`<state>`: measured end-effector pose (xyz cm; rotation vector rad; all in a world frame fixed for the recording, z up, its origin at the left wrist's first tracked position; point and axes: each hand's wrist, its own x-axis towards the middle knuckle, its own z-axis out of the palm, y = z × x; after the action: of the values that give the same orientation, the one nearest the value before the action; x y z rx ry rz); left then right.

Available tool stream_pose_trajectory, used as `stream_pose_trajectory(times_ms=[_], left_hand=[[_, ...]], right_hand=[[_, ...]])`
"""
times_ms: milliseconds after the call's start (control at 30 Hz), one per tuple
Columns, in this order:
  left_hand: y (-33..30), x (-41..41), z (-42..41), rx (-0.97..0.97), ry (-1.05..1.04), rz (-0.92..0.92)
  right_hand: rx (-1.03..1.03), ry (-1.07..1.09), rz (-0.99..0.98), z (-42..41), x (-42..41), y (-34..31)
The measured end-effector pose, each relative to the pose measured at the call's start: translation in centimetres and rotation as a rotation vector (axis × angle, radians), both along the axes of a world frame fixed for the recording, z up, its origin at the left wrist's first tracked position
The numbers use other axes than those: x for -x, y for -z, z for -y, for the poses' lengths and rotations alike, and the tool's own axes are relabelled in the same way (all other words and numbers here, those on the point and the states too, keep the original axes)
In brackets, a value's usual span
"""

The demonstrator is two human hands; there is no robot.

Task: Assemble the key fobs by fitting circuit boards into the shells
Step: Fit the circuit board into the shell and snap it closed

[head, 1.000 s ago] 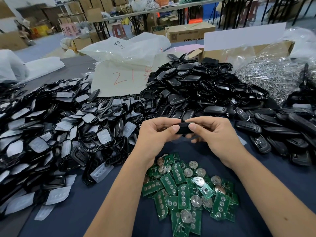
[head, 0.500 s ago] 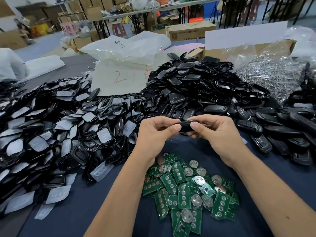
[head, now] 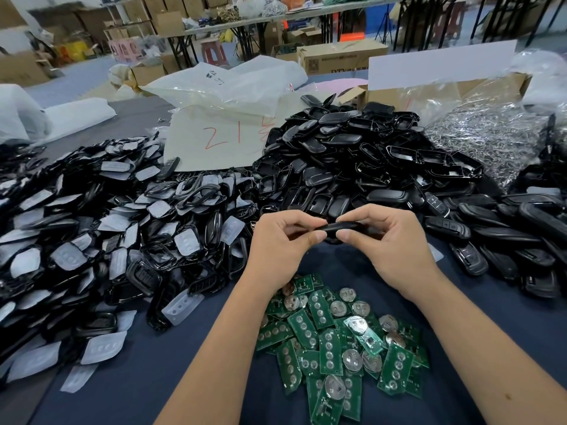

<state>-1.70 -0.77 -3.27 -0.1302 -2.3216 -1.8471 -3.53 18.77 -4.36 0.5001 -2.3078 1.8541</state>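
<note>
1. Both hands hold one black fob (head: 339, 227) in the air above the worktop (head: 184, 357). The left hand (head: 280, 246) pinches its left end between thumb and curled fingers; the right hand (head: 385, 240) pinches the right end the same way, and the two thumb tips nearly meet on the near edge.

2. The step looks like pressing the shell shut over a board (whether a board is already inside cannot be seen, since the fob is edge-on and half hidden by the fingers). To do it well, I would squeeze evenly along the seam, working from one end to the other, not crushing the middle.

3. Keep the two halves lined up before pressing hard; a skewed half would probably leave a gap or strain a clip.

4. Just below the hands, near the body, lies the loose heap of green boards (head: 340, 342), some button-side up, some showing a round coin cell. The next one is an easy reach down.

5. To the left spreads a pile of black frames with pale rubber pads (head: 101, 240); behind the hands rises a mound of empty shells (head: 352, 154); to the right lie closed fobs (head: 497, 237), likely the finished lot, so this one probably belongs there.

6. Further back are a bag of silvery metal parts (head: 478, 139) and plastic bags (head: 227, 87).
</note>
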Motion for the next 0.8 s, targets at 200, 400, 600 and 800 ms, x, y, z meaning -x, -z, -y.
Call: stream_pose_trajectory(times_ms=[200, 400, 600, 800], left_hand=[[0.0, -0.3, -0.3, 0.245, -0.06, -0.103], [0.0, -0.6, -0.8, 0.408, -0.065, -0.284], [0.2, -0.5, -1.2, 0.191, -0.084, -0.117], [-0.1, -0.4, -0.8, -0.218, 0.002, 0.072]], right_hand=[[-0.143, 0.05, -0.158, 0.5, -0.6, -0.8], [-0.309, 0.074, -0.31, 1.0, -1.0, -1.3], [-0.041, 0.069, -0.175, 1.0, -0.9, -0.8], [0.148, -0.006, 0.029, 0.9, -0.5, -0.5]])
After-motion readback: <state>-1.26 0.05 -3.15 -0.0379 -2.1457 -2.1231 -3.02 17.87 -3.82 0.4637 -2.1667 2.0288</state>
